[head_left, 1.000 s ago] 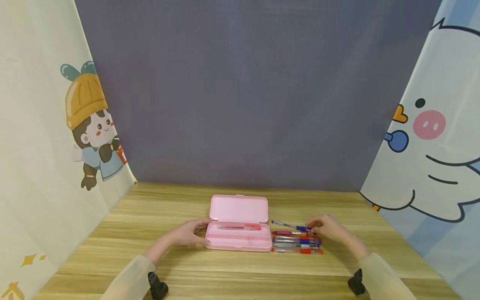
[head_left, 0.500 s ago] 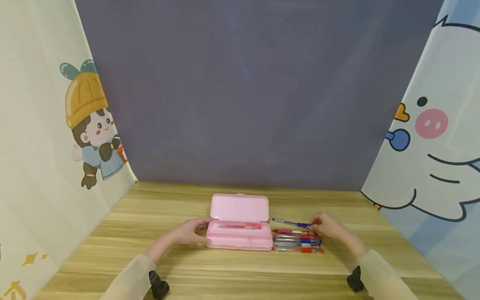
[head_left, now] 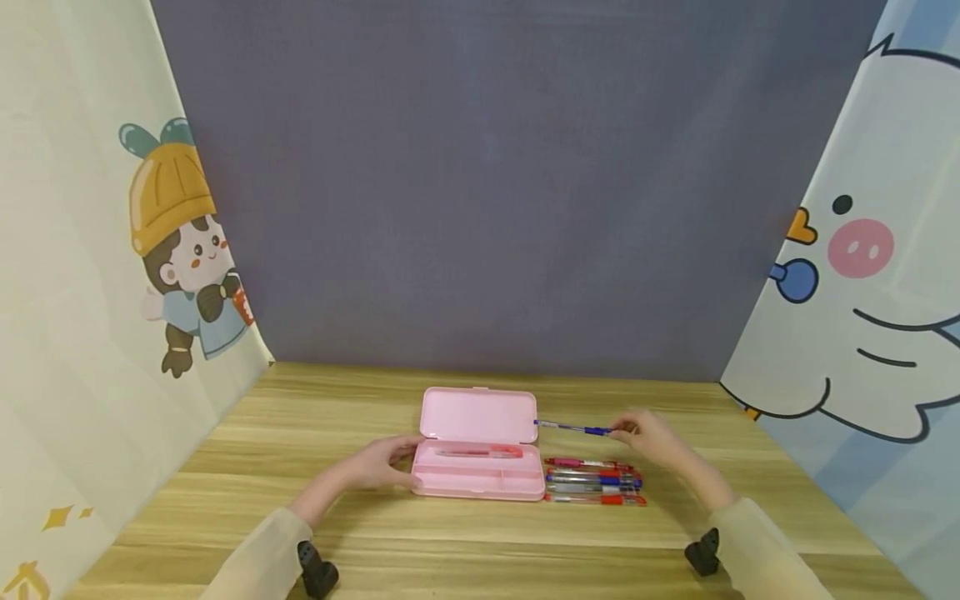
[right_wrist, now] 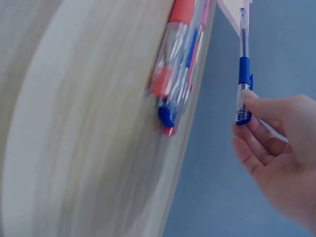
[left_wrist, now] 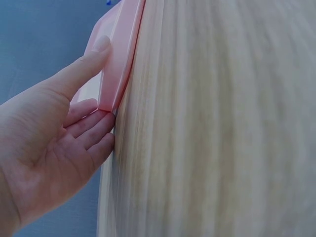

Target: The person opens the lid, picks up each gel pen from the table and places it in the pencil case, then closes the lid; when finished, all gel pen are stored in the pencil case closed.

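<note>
"What does the right wrist add?"
"A clip on the blue pen, clear-barrelled; right fingers pinch it near the desk's far edge."
"Left fingers?"
"Gripping the pink case."

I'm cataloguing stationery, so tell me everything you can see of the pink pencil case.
The pink pencil case is a rounded rectangular box, apparently plastic, lying open on the wood-grained table, its lid swung back away from the person. The far compartment holds one red-capped pen; a divider splits the near compartment, right of middle. The left hand holds its left end. Whether the blue pen touches the lid is unclear.
</note>
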{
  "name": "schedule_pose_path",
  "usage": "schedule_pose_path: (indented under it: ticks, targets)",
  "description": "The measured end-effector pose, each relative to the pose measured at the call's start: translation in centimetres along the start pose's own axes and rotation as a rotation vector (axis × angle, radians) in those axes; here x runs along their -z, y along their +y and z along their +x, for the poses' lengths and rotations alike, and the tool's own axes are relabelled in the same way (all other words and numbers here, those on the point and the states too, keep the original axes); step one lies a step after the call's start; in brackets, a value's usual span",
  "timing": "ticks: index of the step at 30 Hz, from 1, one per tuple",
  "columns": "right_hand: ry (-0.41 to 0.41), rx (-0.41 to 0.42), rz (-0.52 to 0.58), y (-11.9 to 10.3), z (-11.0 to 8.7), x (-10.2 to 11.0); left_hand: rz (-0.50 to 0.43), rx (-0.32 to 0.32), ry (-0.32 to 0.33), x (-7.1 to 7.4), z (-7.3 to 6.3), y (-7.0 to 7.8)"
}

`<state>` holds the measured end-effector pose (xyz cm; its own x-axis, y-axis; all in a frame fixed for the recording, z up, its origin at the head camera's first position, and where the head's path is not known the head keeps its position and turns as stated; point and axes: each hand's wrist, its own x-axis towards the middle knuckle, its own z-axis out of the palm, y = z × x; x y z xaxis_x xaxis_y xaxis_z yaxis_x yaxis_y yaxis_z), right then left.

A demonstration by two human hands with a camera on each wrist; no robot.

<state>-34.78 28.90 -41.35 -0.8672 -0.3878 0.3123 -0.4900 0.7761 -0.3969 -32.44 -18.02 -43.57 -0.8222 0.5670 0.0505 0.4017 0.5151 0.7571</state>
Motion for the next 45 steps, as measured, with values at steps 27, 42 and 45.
schedule_pose_path:
  ticks: [27, 42, 45]
  targets:
    - [0.103, 0.102, 0.127, -5.5, 2.6, -3.4, 0.016, -0.007, -0.003, 0.1, 0.0, 0.0]
    - [0.044, 0.162, 0.215, -7.7, 3.8, -5.5, 0.029, -0.011, 0.004, 0.0, -0.1, 0.1]
    - [0.014, 0.168, 0.232, -8.2, 3.9, -5.9, 0.034, -0.011, 0.003, 0.0, -0.1, 0.0]
